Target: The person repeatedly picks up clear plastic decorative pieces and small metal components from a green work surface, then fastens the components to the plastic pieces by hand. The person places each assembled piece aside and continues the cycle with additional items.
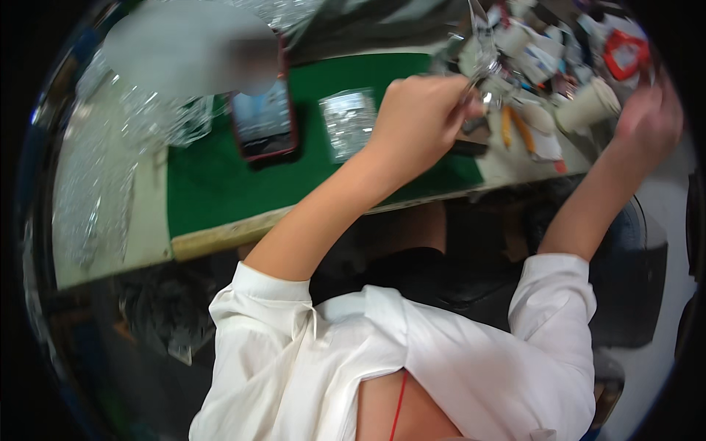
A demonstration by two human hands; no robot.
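My left hand point(426, 110) is closed at the right side of the green mat point(220, 191), gripping a shiny clear plastic piece point(482, 51) that rises above the fist. My right hand point(653, 114) is raised at the far right, smeared by motion, so its fingers cannot be made out. Close by it are a red and white item point(625, 55) and a pale cylinder point(588, 104). On the mat, left of my left hand, lies a flat clear packet point(348, 123) with silvery contents. A phone point(263, 125) in a red case is farther left.
Crumpled clear plastic point(92, 184) covers the table's left side. A tool with orange handles point(518, 128) lies among jumbled small items at the right. The table's wooden front edge point(228, 241) runs before me. A blurred pale oval point(184, 48) covers the upper left.
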